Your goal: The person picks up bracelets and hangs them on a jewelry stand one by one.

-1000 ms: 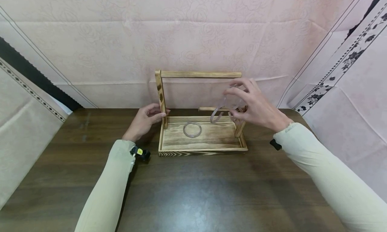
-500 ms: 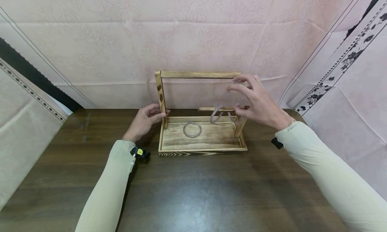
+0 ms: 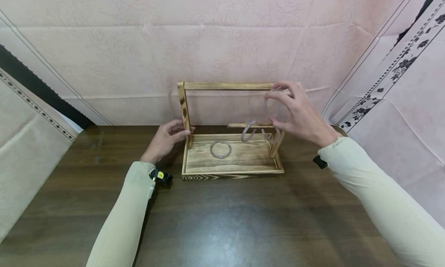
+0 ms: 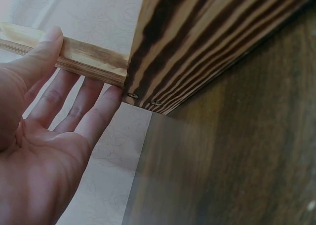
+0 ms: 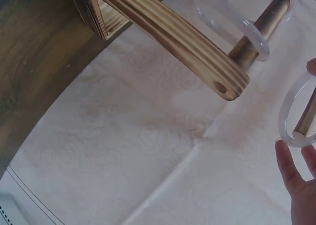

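A wooden stand has a shallow tray base [image 3: 240, 160], a top rail [image 3: 226, 86] from its left post [image 3: 184, 108], and a lower rod [image 3: 236, 125] from its right post. My left hand [image 3: 167, 139] grips the left post, thumb on one side and fingers on the other in the left wrist view. My right hand [image 3: 300, 116] pinches a clear bangle [image 5: 284, 111] upright at the top rail's right end; the rail's tip [image 5: 299, 134] shows through its ring. Two bangles hang on the lower rod, one left [image 3: 244, 133], one right [image 3: 277, 135]. Another bangle [image 3: 220, 157] lies flat in the tray.
The stand is near the back edge of a dark wooden table [image 3: 222, 220]. Behind it hangs a pale patterned cloth [image 3: 222, 58], with more cloth at both sides. A small black camera [image 3: 164, 178] sits at my left wrist.
My right hand has shifted slightly right and up with its bangle, away from the hanging bangles and up to the top rail's end. The left hand and stand stay put.
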The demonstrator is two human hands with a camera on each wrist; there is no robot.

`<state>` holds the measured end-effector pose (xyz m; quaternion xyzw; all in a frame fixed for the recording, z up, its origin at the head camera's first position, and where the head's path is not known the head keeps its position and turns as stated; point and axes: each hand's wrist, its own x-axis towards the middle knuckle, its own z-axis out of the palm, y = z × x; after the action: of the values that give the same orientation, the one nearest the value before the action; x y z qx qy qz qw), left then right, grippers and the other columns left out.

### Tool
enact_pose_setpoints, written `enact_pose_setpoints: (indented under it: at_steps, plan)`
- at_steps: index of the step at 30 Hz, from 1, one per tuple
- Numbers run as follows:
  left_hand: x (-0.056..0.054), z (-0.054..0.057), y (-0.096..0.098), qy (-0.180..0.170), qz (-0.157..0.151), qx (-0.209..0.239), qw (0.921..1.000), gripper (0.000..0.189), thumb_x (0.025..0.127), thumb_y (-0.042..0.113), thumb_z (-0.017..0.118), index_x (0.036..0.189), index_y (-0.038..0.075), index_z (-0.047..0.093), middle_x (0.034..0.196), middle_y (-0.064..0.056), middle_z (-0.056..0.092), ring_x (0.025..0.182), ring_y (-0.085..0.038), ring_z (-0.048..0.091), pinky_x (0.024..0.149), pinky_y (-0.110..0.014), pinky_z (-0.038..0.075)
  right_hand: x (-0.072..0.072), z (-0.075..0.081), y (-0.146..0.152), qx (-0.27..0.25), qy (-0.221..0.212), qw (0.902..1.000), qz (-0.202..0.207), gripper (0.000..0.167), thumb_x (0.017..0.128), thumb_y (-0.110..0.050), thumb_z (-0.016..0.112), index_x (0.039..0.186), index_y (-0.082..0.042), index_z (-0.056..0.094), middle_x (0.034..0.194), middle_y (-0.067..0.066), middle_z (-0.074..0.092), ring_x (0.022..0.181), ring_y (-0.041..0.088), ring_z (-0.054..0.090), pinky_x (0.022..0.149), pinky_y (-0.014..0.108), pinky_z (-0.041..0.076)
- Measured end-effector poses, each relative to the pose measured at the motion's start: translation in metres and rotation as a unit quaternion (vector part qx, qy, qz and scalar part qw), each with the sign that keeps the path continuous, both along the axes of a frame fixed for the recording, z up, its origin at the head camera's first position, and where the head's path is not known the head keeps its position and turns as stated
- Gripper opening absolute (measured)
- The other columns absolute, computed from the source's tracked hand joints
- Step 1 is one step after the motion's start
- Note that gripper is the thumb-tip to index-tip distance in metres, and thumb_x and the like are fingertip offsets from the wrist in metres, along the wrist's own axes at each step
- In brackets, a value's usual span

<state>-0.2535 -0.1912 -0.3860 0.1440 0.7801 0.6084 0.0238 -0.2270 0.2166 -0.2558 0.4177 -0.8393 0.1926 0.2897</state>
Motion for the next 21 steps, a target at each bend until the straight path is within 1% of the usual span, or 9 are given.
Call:
enact_pose_setpoints:
  at_steps: [3, 6, 9, 12, 21]
  plan:
    - [0.0000, 0.0001, 0.0001, 0.000, 0.001, -0.003, 1.0000, 0.034, 0.097, 0.023, 0.069, 0.128, 0.008, 0.064, 0.129, -0.011, 0.071, 0.122, -0.026, 0.066, 0.099, -0.025, 0.057, -0.0007, 0.0021, 0.0003, -0.002, 0.007, 1.0000, -0.001, 0.066, 0.070, 0.001, 0.084, 0.131, -0.010, 0.062, 0.138, 0.020, 0.050, 0.115, 0.036, 0.048, 0.092, 0.043, 0.040]
    - [-0.0001, -0.0002, 0.0000, -0.001, 0.003, -0.004, 1.0000, 0.034, 0.097, 0.022, 0.069, 0.128, 0.008, 0.064, 0.129, -0.011, 0.071, 0.122, -0.026, 0.066, 0.099, -0.025, 0.057, -0.0010, 0.0040, -0.0001, 0.003, 0.007, 0.9999, -0.011, 0.067, 0.071, 0.001, 0.084, 0.132, -0.010, 0.061, 0.139, 0.021, 0.050, 0.114, 0.036, 0.048, 0.091, 0.045, 0.041]
    - [-0.0006, -0.0010, -0.0007, 0.003, 0.001, -0.009, 1.0000, 0.036, 0.098, 0.024, 0.069, 0.129, 0.007, 0.063, 0.130, -0.012, 0.070, 0.122, -0.026, 0.065, 0.100, -0.026, 0.056, -0.0016, 0.0053, -0.0007, 0.008, 0.000, 0.9997, -0.022, 0.068, 0.070, 0.002, 0.085, 0.132, -0.010, 0.061, 0.140, 0.022, 0.048, 0.117, 0.038, 0.045, 0.091, 0.046, 0.044]
    - [-0.0009, -0.0016, -0.0013, 0.005, -0.001, -0.013, 0.9999, 0.038, 0.099, 0.024, 0.068, 0.131, 0.006, 0.062, 0.132, -0.013, 0.069, 0.123, -0.027, 0.065, 0.101, -0.028, 0.056, -0.0033, 0.0061, -0.0016, 0.006, -0.003, 0.9996, -0.027, 0.069, 0.069, 0.003, 0.085, 0.132, -0.011, 0.060, 0.141, 0.022, 0.048, 0.119, 0.038, 0.044, 0.092, 0.047, 0.044]
    - [0.0002, -0.0001, -0.0004, 0.005, -0.007, -0.013, 0.9999, 0.038, 0.099, 0.024, 0.068, 0.131, 0.005, 0.062, 0.132, -0.013, 0.069, 0.125, -0.031, 0.064, 0.101, -0.028, 0.056, -0.0092, 0.0071, -0.0026, 0.001, 0.003, 0.9998, -0.019, 0.070, 0.070, 0.002, 0.087, 0.133, -0.009, 0.059, 0.140, 0.026, 0.048, 0.119, 0.042, 0.043, 0.095, 0.048, 0.043]
